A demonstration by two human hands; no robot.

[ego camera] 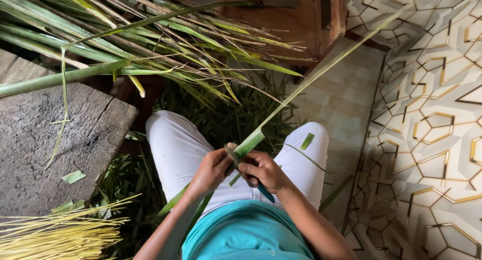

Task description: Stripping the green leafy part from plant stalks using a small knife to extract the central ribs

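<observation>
Green ribbed palm leaflet (281,108) between hands

We have one view only, from a head-worn camera looking steeply down, close over our lap (241,154) and the floor (341,104); the top edge perhaps tilts slightly forward.

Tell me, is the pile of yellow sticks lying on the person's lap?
No, the yellow sticks lie at the lower left below the wooden board, away from the lap, where both hands hold a green leaf.
</observation>
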